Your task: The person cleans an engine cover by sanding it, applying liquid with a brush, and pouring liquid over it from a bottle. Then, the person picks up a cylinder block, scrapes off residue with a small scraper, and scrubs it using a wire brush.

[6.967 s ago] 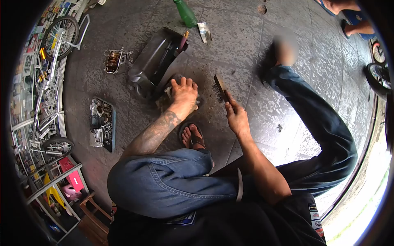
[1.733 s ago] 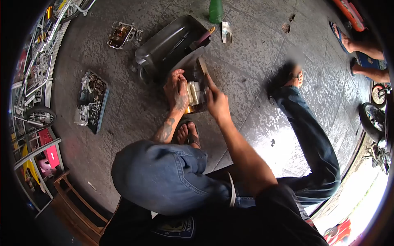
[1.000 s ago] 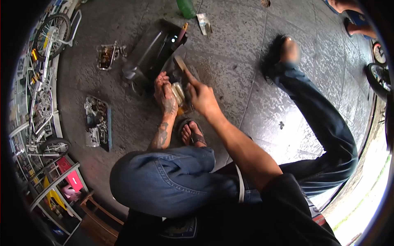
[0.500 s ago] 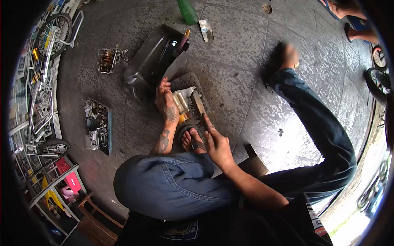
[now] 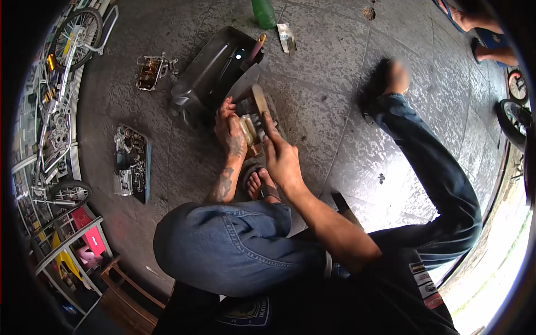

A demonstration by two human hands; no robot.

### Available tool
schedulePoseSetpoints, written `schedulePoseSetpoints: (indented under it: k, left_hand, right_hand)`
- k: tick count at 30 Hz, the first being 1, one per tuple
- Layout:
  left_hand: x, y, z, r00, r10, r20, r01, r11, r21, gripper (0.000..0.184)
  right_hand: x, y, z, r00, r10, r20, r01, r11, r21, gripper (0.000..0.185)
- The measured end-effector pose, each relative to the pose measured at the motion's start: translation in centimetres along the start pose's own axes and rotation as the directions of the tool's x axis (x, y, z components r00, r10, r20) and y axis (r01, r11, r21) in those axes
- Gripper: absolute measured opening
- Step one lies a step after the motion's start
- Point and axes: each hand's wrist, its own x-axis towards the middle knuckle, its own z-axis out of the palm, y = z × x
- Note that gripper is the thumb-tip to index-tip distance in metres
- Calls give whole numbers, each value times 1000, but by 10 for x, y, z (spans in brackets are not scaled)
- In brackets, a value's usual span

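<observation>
A silvery metal engine part (image 5: 249,133) rests on a dark block in front of my sandalled foot. My left hand (image 5: 230,131) is closed against its left side and holds it. My right hand (image 5: 281,156) grips a long, flat, tan-grey tool (image 5: 259,99), index finger stretched along its top. The tool lies along the right side of the engine part and points away from me. Its underside is hidden, so I cannot tell whether it is a brush or a file. A black plastic bin (image 5: 209,70) with a tan handle leaning in it stands just beyond my left hand.
An oily engine piece (image 5: 149,73) and a tray of metal parts (image 5: 146,173) lie to the left. Past the bin stand a green bottle (image 5: 264,14) and a crumpled packet (image 5: 286,38). A motorbike frame (image 5: 62,117) is at far left; another person's legs (image 5: 497,54) show top right.
My right hand and the flat tool have slid forward and slightly left across the engine part. My left hand keeps its hold. The view has shifted a little.
</observation>
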Motion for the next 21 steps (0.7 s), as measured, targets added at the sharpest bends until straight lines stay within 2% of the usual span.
schedulePoseSetpoints:
  k: [2, 3, 4, 6, 8, 9, 11, 12, 13, 15, 16, 18, 20, 21]
  left_hand:
    - [3, 0, -2, 999, 0, 40, 3, 997, -73, 41]
    - [5, 2, -1, 999, -13, 32, 14, 999, -38, 43]
    - [1, 1, -2, 999, -36, 35, 36, 999, 4, 45]
    - [1, -3, 0, 1000, 12, 23, -12, 1000, -8, 45]
    - [0, 4, 0, 1000, -8, -3, 8, 1000, 23, 44]
    - [0, 8, -2, 1000, -29, 13, 29, 999, 24, 44]
    - [0, 13, -3, 999, -35, 11, 35, 999, 18, 44]
    - [1, 11, 0, 999, -47, 13, 47, 999, 7, 44]
    - [-3, 7, 0, 998, -57, 24, 57, 998, 9, 44]
    - [2, -1, 0, 1000, 0, -6, -1, 1000, -23, 44]
    - [-1, -3, -3, 1000, -5, -7, 5, 1000, -14, 44]
    - [2, -4, -2, 999, -32, 27, 33, 999, -19, 45]
    - [-1, 0, 0, 999, -44, 26, 45, 997, -55, 45]
    - [2, 1, 1, 1000, -16, 26, 17, 999, -45, 44]
  right_hand:
    - [-13, 20, 1, 982, -158, -107, 147, 984, -102, 48]
    - [-12, 30, -8, 996, 49, -77, -60, 986, -154, 48]
    - [2, 36, -9, 981, -60, -185, 42, 994, -100, 49]
    - [10, 28, -12, 986, 109, -122, -120, 989, -85, 50]
    - [-8, 2, 3, 993, -110, -52, 103, 987, -126, 50]
    - [-12, -12, -3, 995, 103, 9, -101, 985, -142, 49]
    - [5, 28, -7, 995, 13, -96, -19, 998, -56, 48]
    - [14, 23, -15, 990, 113, -82, -116, 992, -41, 47]
    - [14, 20, -9, 992, 17, -123, -32, 992, -122, 46]
    - [-5, 10, 3, 992, -102, -80, 93, 990, -102, 45]
    - [-15, 0, 6, 994, -71, -87, 62, 993, -101, 46]
    - [3, 45, -7, 949, -213, -233, 158, 959, -235, 49]
    - [16, 65, -26, 982, -73, -174, 14, 948, -319, 52]
    - [10, 64, -25, 966, -174, -193, 107, 943, -315, 51]
